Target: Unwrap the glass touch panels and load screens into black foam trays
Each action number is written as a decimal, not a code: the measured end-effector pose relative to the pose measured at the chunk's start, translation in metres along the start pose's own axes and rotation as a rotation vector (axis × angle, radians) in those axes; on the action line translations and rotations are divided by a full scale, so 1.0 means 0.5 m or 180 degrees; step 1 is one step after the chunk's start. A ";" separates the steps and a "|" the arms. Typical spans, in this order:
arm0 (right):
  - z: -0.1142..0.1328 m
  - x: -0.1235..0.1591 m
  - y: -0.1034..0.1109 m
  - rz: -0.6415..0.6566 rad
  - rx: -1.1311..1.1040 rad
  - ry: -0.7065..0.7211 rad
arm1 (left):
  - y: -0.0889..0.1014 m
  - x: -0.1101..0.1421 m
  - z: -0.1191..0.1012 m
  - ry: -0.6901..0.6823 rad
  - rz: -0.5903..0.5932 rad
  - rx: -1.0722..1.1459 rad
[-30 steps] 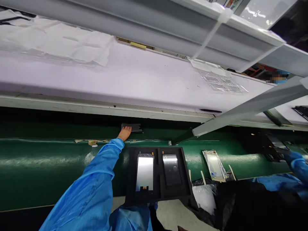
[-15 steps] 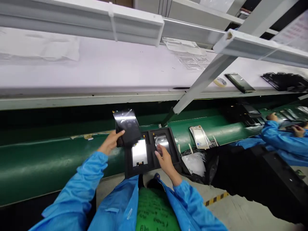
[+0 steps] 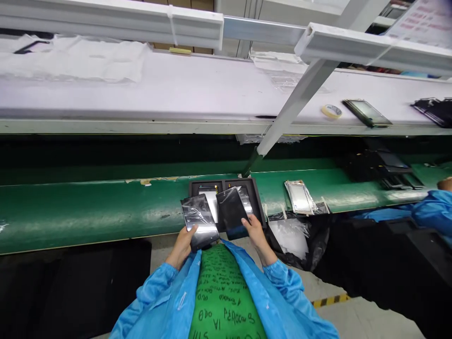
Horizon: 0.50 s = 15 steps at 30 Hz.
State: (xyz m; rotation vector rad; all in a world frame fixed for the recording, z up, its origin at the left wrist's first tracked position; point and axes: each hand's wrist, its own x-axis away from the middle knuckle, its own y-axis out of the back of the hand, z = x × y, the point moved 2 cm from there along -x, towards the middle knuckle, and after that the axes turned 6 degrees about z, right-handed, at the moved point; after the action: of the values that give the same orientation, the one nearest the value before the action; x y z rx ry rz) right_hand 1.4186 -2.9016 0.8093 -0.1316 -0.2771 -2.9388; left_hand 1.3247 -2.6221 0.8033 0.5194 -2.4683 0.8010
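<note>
My left hand (image 3: 183,244) is closed on the lower left edge of a glossy dark display panel (image 3: 200,221) with clear film on it. My right hand (image 3: 254,231) grips a second dark display panel (image 3: 231,212) by its lower right edge, thumb on its face. Both panels are tilted in front of my body, side by side, their near edges close together. Behind them lies a black foam tray (image 3: 259,202) with two compartments. A bright silver panel (image 3: 212,200) shows in its left compartment; the right one, partly covered, holds a shiny filmed piece (image 3: 245,197).
The tray rests on a green bench (image 3: 106,207). A stack of silver-framed panels (image 3: 300,197) lies right of it, above a black bag with clear plastic (image 3: 289,235). A slanted white post (image 3: 293,110) rises behind. A co-worker's blue sleeve (image 3: 432,212) shows at far right.
My left hand has brought its panel down and closer to my body. My right hand, earlier over the tray's right compartment, now holds a panel. The view has shifted.
</note>
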 end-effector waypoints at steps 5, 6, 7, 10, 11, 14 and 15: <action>0.017 -0.006 0.097 -0.0307 0.1571 0.0639 | 0.017 0.018 -0.021 -0.0086 -0.0264 0.0035; 0.018 -0.009 0.103 -0.0257 0.1871 0.0701 | 0.015 0.021 -0.024 -0.0079 -0.0281 0.0054; 0.019 -0.012 0.105 -0.0211 0.2130 0.0738 | 0.011 0.023 -0.025 -0.0070 -0.0280 0.0072; 0.013 -0.021 0.099 -0.0230 0.2561 0.0825 | -0.001 0.026 -0.023 -0.0040 -0.0248 0.0078; 0.011 -0.023 0.096 -0.0255 0.2585 0.0847 | -0.003 0.025 -0.021 -0.0032 -0.0219 0.0072; 0.014 -0.021 0.097 -0.0267 0.2322 0.0894 | -0.004 0.023 -0.014 -0.0003 -0.0111 0.0045; 0.020 -0.018 0.101 -0.0229 0.2153 0.0952 | -0.003 0.021 -0.013 0.0034 -0.0077 0.0050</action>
State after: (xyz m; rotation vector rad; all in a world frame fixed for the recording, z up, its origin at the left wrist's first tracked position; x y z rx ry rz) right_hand 1.4376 -2.9468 0.8272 0.4109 -1.2028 -2.6961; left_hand 1.3190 -2.6214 0.8145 0.5482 -2.4430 0.8121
